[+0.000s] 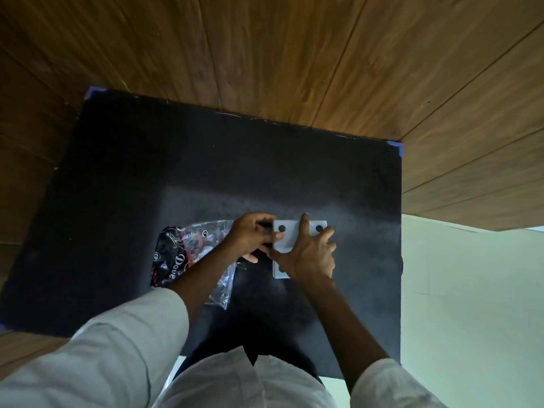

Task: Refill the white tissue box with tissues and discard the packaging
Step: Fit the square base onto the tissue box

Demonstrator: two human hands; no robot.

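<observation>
The white tissue box (290,238) lies on the black table (206,172), its flat white face with round black dots turned up. My right hand (309,254) presses on that face with fingers spread, covering its lower part. My left hand (253,235) grips the box's left edge, thumb on the white face. Just left of the box lies the tissue packaging (182,257), a crumpled plastic wrapper, part clear and part black and red with white "Dove" lettering. My left forearm crosses over the wrapper. No loose tissues are visible.
Blue tape (396,145) marks the table's far corners. Wooden plank wall (294,54) runs behind and to the left of the table. A pale floor (471,304) lies to the right. My white shirt (241,384) fills the bottom of the view.
</observation>
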